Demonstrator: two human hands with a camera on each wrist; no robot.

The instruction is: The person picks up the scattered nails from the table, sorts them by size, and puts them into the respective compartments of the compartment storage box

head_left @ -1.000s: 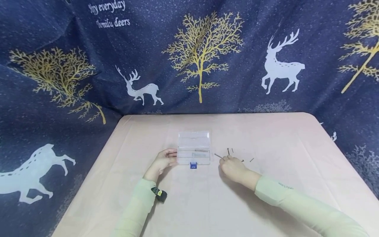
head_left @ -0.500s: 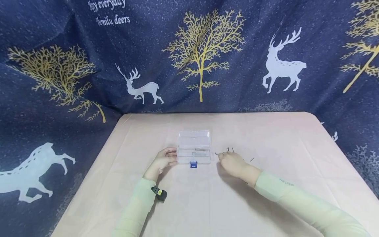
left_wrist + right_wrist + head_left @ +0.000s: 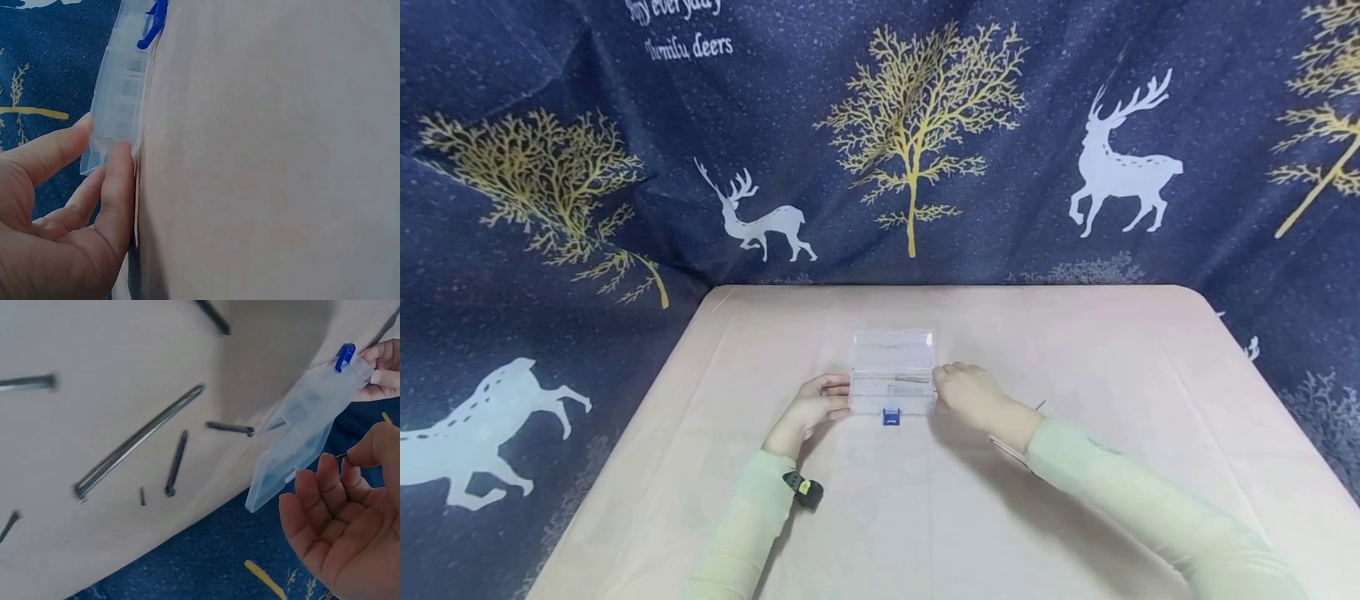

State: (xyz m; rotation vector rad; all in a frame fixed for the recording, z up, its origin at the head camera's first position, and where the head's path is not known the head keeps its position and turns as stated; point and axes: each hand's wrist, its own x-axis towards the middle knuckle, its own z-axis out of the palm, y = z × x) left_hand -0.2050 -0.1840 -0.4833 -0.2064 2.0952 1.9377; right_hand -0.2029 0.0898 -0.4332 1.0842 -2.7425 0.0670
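right wrist alone shows right hand seemingly pinching a nail.

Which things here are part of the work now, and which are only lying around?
In use:
- box, held by left hand at its end
- thin pin, pinched by right hand beside the box

Lying about:
- long nail and small bits on the table
- deer backdrop

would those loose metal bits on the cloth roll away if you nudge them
Probably somewhat: the metal bits look like thin round rods, so a sideways nudge would likely roll them. The soft cloth should slow them. Being slim and lying flat, they may be fiddly to pinch; the right hand seems to pinch one by the clear box.
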